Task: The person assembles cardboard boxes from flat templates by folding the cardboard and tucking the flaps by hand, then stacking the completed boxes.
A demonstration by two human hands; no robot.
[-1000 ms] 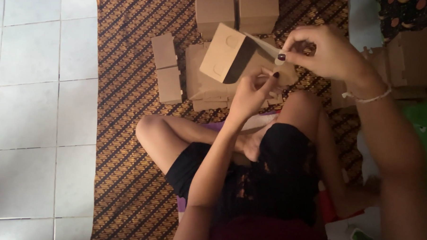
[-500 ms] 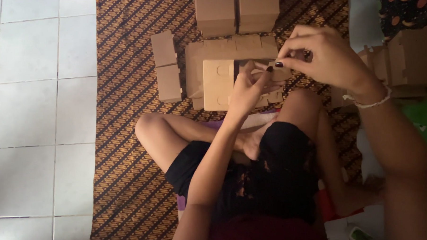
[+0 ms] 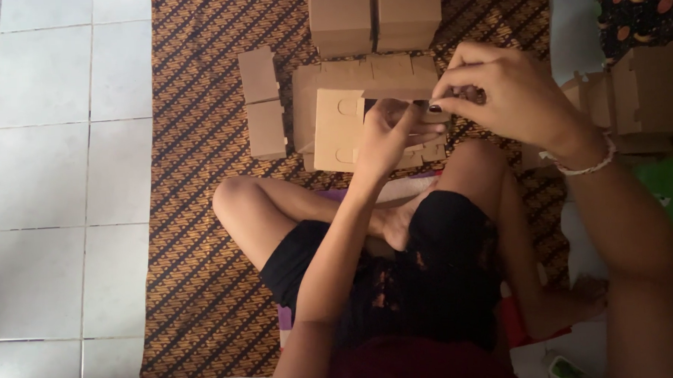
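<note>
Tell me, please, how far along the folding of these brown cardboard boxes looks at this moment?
Done: two closed brown cardboard boxes stand at the far edge of the patterned brown mat. In hand: the left hand and right hand both grip a half-folded brown cardboard box, its flaps not yet closed. Left: flat brown cardboard blanks lie beside it, and more cardboard pieces wait on the right.

We see bare arms and bare legs, black shorts, a dark red top at the bottom edge, dark polish on the fingernails, and a pale beaded bracelet (image 3: 589,165) circling the right wrist.
</note>
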